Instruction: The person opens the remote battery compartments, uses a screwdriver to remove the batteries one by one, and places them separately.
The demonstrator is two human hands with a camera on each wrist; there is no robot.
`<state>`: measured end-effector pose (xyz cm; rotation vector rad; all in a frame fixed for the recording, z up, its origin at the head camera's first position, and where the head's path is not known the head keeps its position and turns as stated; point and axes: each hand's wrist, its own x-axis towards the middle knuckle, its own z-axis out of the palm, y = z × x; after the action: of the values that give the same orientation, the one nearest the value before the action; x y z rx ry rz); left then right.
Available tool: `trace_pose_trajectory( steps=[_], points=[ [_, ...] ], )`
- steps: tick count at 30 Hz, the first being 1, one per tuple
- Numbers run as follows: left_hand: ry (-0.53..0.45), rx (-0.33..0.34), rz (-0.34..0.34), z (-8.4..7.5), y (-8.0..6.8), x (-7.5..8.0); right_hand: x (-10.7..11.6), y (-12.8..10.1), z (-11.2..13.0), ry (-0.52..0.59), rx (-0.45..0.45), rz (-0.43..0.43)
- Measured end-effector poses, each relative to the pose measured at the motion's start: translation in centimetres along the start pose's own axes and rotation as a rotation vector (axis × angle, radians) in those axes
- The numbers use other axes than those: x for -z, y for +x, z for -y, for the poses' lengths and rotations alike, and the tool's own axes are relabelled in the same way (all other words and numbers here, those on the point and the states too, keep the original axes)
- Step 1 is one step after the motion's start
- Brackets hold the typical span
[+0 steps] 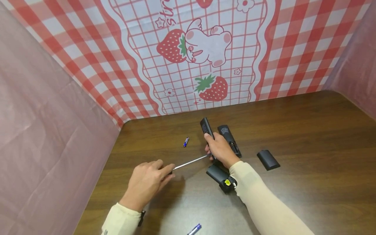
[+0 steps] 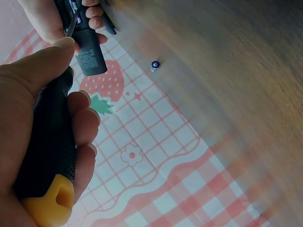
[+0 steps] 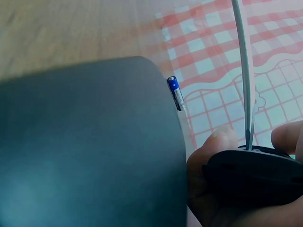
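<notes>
My left hand (image 1: 149, 179) grips a screwdriver (image 2: 47, 123) by its black and yellow handle. Its thin metal shaft (image 1: 191, 162) runs across to the black remote control (image 1: 206, 125) that my right hand (image 1: 221, 148) holds. In the left wrist view the remote's back faces up, its battery compartment uncovered with a battery (image 2: 75, 14) inside, and the screwdriver tip reaches into it. The right wrist view shows the shaft meeting the remote beside the fingers. Behind my right hand lies a second remote (image 1: 225, 132), back up, its battery compartment uncovered.
A blue and silver battery (image 1: 186, 142) lies left of the remotes. Another blue cylindrical thing (image 1: 194, 229) is at the near edge of the view. A black cover (image 1: 268, 160) lies to the right. Beside my right wrist is a black piece (image 1: 217, 172) with a yellow part.
</notes>
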<state>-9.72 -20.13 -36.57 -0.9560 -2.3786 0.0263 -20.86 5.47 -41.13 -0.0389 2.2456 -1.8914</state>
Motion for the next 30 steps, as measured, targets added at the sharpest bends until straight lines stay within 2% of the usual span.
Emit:
trace_pose_trajectory(
  steps=[4,12,21,30],
  points=[
    [-0.014,0.011,0.001,-0.1,0.0,0.0,0.0,0.0,-0.1,-0.023,0.007,0.0],
    [-0.063,0.09,0.042,-0.4,-0.1,0.0,0.0,0.0,-0.1,-0.072,0.04,-0.007],
    [0.005,0.047,0.016,-0.9,0.1,-0.1,0.0,-0.1,-0.1,-0.113,0.059,-0.033],
    [-0.063,0.104,0.035,-1.5,0.4,-0.2,-0.1,-0.1,0.0,-0.077,0.053,-0.026]
  ],
)
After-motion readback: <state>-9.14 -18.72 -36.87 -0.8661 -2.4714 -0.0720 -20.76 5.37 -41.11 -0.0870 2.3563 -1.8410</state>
